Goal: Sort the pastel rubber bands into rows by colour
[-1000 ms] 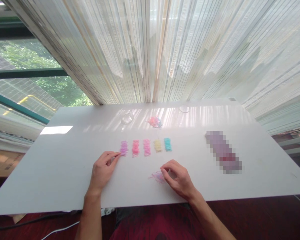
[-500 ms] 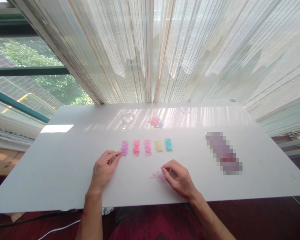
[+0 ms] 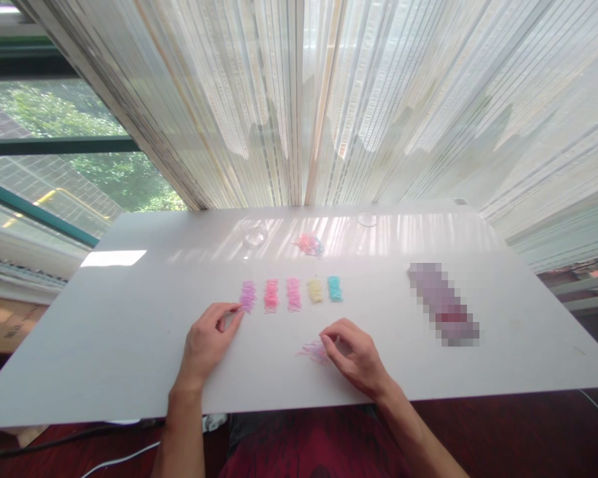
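Observation:
My left hand (image 3: 210,338) rests at the near end of a row of short purple strands (image 3: 248,294), its thumb and index fingertip closed together against the row. Whether a strand is between those fingertips is too small to tell. Over a loose pile of pale purple and pink strands (image 3: 313,352), my right hand (image 3: 355,355) holds its thumb and index finger in a pinch; what is in it, if anything, I cannot make out. To the right of the purple row lie rows of coral pink (image 3: 272,295), light pink (image 3: 294,295), pale yellow (image 3: 315,291) and turquoise (image 3: 334,289) strands.
Farther back on the white table (image 3: 129,332) is a mixed heap of coloured strands (image 3: 309,244). A clear round dish (image 3: 254,236) stands to its left and another clear round piece (image 3: 367,219) to its right. A blurred-out purple object (image 3: 443,305) lies at right.
My left fingertips have shifted very slightly at the purple row. My right hand stays pinched over the loose pile. The whole view has moved a little.

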`<act>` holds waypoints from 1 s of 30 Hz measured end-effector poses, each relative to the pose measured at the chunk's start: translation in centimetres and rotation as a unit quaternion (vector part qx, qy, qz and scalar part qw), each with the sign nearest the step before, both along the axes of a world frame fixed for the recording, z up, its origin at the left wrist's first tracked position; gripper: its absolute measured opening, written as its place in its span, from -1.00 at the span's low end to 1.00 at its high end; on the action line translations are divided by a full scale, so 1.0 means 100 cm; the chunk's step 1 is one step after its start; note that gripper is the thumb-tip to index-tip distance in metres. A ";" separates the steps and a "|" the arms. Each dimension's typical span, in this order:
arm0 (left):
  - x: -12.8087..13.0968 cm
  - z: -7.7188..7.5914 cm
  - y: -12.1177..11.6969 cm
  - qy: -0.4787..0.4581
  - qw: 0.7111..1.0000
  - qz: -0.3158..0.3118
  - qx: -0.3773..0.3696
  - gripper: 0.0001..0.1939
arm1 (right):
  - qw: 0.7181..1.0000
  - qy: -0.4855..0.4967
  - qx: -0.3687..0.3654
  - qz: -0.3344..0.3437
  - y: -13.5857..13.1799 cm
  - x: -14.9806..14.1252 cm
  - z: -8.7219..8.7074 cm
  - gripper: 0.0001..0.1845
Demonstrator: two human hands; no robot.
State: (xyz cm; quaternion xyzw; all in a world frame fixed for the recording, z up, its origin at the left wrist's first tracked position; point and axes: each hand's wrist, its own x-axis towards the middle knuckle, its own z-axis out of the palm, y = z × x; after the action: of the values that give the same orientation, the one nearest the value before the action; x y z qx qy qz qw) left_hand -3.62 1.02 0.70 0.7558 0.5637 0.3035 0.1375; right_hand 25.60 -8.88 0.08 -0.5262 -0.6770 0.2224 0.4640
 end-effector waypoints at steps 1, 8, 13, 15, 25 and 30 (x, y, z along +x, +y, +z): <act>0.001 0.000 0.000 0.002 1.000 0.001 0.003 -0.73 | 1.000 0.000 0.000 -0.001 0.000 0.000 0.000 -0.85; 0.006 0.001 -0.001 0.013 1.000 0.012 0.008 -0.79 | 1.000 0.000 0.007 -0.002 0.001 -0.001 0.000 -0.84; 0.008 0.002 -0.005 -0.009 1.000 0.010 0.020 -0.79 | 1.000 0.005 0.010 -0.008 0.001 -0.001 -0.001 -0.84; 0.012 0.004 -0.010 -0.022 1.000 -0.007 0.018 -0.79 | 1.000 0.007 0.009 -0.010 0.001 -0.001 -0.001 -0.85; 0.066 0.015 -0.040 -0.022 0.975 -0.216 -0.055 -0.87 | 0.999 0.007 0.025 -0.018 0.000 -0.001 0.000 -0.88; 0.073 0.015 -0.046 -0.001 0.967 -0.245 -0.072 -0.75 | 0.999 -0.027 0.020 -0.003 -0.008 0.001 0.002 -0.91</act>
State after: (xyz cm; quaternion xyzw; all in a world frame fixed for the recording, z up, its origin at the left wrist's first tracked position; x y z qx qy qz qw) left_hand 3.68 -3.54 2.16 0.8587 0.3815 0.2200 0.2620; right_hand 25.66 -9.66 0.26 -0.5250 -0.6917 0.1932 0.4568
